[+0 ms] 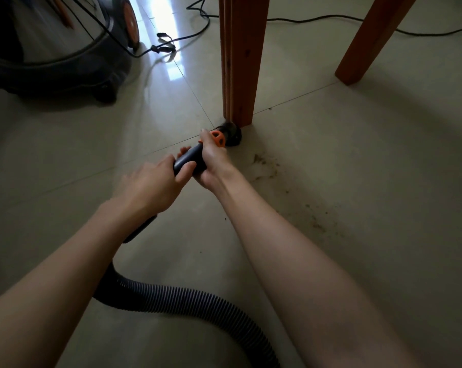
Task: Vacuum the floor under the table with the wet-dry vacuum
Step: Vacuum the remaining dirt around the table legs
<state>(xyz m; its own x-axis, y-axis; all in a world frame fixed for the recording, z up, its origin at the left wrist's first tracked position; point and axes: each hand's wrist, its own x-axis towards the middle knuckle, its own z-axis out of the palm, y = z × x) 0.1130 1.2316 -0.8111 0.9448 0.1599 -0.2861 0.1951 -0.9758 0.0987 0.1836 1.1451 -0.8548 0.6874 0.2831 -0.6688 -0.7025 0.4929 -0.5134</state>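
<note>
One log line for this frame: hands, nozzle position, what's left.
left hand: grips wand | right hand: grips wand | nozzle: at table leg base | dirt: remains right of nozzle

Black round nozzle (231,134) on floor touching table leg (240,59); steel-drum vacuum (52,35) far left.

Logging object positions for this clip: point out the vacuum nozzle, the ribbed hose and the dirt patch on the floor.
vacuum nozzle (231,134), head view, on its dark brush head beside the table leg.
ribbed hose (187,298), head view, on the corrugated middle stretch.
dirt patch (264,163), head view, on the brown specks right of the hands.
</note>
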